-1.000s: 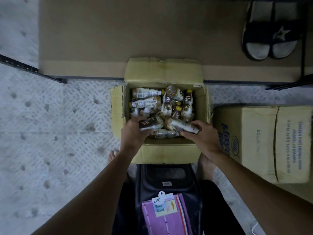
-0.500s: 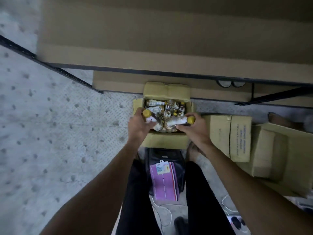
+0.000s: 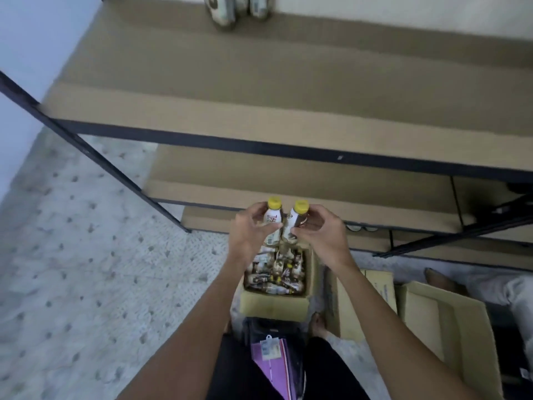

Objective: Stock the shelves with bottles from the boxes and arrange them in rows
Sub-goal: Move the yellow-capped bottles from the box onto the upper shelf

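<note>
Labels of left-hand bottle and right-hand bottle blurred, half-covered.

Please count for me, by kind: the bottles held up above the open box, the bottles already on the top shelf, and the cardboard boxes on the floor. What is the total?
Held bottles: 2
Shelved bottles: 2
Cardboard boxes: 3
Total: 7
</note>
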